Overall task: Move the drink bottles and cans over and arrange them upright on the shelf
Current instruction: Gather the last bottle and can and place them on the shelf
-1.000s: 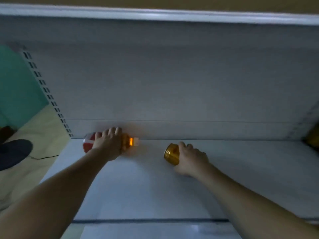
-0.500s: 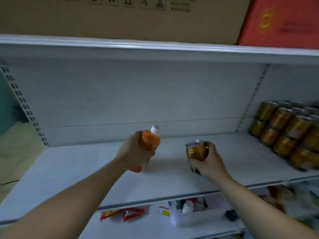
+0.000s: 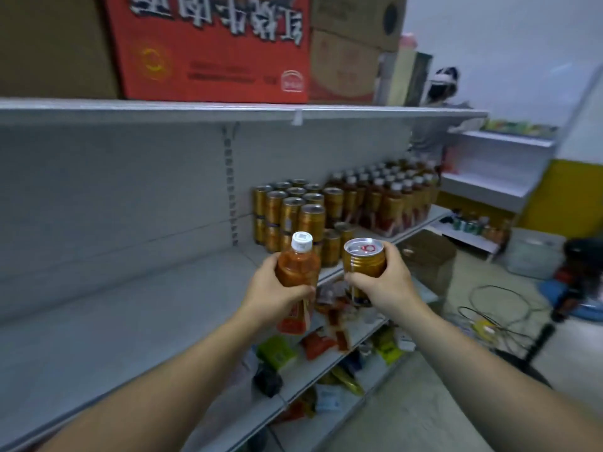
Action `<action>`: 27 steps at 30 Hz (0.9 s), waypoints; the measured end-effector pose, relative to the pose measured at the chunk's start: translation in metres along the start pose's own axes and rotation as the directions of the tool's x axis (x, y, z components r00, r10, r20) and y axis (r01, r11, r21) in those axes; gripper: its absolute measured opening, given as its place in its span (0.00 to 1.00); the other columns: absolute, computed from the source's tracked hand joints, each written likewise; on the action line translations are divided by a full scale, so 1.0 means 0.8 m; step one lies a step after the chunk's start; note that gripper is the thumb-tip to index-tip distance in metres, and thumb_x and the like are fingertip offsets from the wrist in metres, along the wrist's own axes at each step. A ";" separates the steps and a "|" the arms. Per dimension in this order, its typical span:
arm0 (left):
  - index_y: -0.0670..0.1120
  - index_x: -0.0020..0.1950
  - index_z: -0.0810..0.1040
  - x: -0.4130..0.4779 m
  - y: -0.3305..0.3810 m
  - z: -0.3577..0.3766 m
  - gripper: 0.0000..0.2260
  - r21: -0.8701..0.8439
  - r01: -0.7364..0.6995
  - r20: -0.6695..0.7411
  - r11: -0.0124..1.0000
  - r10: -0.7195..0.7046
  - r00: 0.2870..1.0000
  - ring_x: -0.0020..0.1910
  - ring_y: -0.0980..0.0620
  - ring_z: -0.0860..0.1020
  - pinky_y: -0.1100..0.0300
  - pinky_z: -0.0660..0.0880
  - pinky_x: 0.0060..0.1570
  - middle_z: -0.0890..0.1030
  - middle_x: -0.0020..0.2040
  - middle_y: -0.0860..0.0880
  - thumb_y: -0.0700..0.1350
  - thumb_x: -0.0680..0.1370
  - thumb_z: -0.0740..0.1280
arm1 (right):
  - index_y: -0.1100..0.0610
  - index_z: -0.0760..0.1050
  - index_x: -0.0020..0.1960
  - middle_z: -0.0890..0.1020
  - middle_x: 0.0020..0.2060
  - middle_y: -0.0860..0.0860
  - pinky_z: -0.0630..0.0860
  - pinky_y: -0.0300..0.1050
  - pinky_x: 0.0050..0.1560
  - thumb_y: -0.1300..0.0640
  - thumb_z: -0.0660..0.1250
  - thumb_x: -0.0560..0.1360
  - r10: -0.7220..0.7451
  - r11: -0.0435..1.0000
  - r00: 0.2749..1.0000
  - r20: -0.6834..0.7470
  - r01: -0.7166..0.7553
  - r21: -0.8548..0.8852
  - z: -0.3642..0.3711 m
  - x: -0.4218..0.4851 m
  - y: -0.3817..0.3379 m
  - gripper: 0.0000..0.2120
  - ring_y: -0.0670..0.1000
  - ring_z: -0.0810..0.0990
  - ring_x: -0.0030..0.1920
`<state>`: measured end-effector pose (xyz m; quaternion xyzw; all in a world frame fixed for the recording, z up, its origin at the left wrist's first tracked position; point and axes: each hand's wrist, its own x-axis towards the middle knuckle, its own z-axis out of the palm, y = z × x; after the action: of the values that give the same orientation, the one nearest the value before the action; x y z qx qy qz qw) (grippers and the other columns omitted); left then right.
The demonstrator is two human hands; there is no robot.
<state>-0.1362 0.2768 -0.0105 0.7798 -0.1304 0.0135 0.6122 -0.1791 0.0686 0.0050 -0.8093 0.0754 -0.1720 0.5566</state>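
My left hand grips an orange drink bottle with a white cap, held upright in front of the shelf edge. My right hand grips a gold can upright, its silver top showing. Both are in the air over the front edge of the grey shelf. Further right on that shelf stand stacked gold cans and rows of upright orange bottles.
Cardboard and red boxes sit on the shelf above. A lower shelf holds scattered snack packets. Cables lie on the floor at the right, near a box and another white shelf unit.
Both hands lifted the bottle and the can off the shelf, turned them upright, and carried them rightward. My view swung right, bringing the stocked cans and bottles into sight.
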 end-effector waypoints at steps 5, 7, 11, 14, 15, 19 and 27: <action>0.55 0.58 0.72 0.038 0.019 0.096 0.28 -0.001 -0.017 0.117 1.000 0.017 0.993 0.48 0.58 0.78 0.62 0.73 0.42 0.79 0.50 0.56 0.49 0.61 0.78 | 0.38 0.64 0.58 0.76 0.49 0.39 0.72 0.31 0.35 0.49 0.79 0.64 0.006 1.000 0.993 -0.115 -0.006 -0.005 -0.089 0.022 0.022 0.30 0.38 0.77 0.44; 0.57 0.57 0.71 0.054 0.018 0.123 0.27 0.004 -0.007 0.139 1.000 0.006 0.990 0.48 0.58 0.77 0.62 0.73 0.41 0.78 0.50 0.58 0.50 0.61 0.78 | 0.38 0.64 0.57 0.76 0.49 0.39 0.71 0.27 0.30 0.49 0.78 0.64 0.004 1.000 0.988 -0.153 -0.005 -0.006 -0.110 0.036 0.032 0.30 0.35 0.77 0.42; 0.61 0.52 0.69 0.096 0.007 0.163 0.24 0.020 -0.017 0.138 1.000 0.014 0.990 0.46 0.61 0.76 0.65 0.71 0.39 0.77 0.47 0.60 0.50 0.62 0.78 | 0.38 0.64 0.58 0.75 0.49 0.38 0.70 0.29 0.34 0.47 0.78 0.64 0.008 1.000 0.987 -0.163 -0.012 -0.027 -0.132 0.087 0.055 0.30 0.37 0.76 0.44; 0.60 0.54 0.70 0.138 -0.007 0.188 0.24 0.002 -0.017 0.117 1.000 0.017 0.993 0.48 0.60 0.76 0.62 0.72 0.43 0.78 0.49 0.58 0.51 0.63 0.78 | 0.37 0.64 0.58 0.75 0.49 0.37 0.69 0.29 0.34 0.46 0.78 0.64 0.010 0.999 0.989 -0.147 -0.015 -0.032 -0.137 0.139 0.074 0.30 0.37 0.76 0.44; 0.59 0.55 0.71 0.153 -0.011 0.196 0.25 -0.004 -0.010 0.110 1.000 0.010 0.994 0.48 0.59 0.76 0.60 0.72 0.44 0.78 0.50 0.58 0.51 0.64 0.78 | 0.36 0.64 0.56 0.75 0.49 0.37 0.70 0.28 0.33 0.45 0.78 0.63 0.011 0.999 0.990 -0.139 -0.015 -0.029 -0.138 0.157 0.081 0.29 0.36 0.77 0.44; 0.55 0.59 0.72 0.205 -0.023 0.219 0.26 -0.031 0.035 0.048 0.999 -0.034 0.998 0.49 0.58 0.77 0.60 0.72 0.45 0.78 0.52 0.56 0.50 0.65 0.77 | 0.33 0.66 0.52 0.76 0.48 0.37 0.71 0.28 0.32 0.43 0.78 0.62 0.012 0.999 0.996 -0.091 -0.016 -0.043 -0.146 0.227 0.101 0.26 0.35 0.77 0.44; 0.63 0.51 0.72 0.228 -0.039 0.215 0.22 0.019 0.128 -0.058 0.992 -0.127 0.990 0.48 0.60 0.78 0.60 0.73 0.45 0.79 0.50 0.59 0.53 0.63 0.77 | 0.42 0.66 0.60 0.75 0.50 0.39 0.69 0.35 0.41 0.48 0.78 0.63 -0.048 0.999 0.989 0.140 0.051 -0.014 -0.113 0.338 0.118 0.31 0.40 0.75 0.48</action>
<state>0.0228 0.0845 -0.0501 0.7927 -0.0626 -0.0022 0.6063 0.0457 -0.1298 -0.0009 -0.8257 0.0177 -0.1280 0.5491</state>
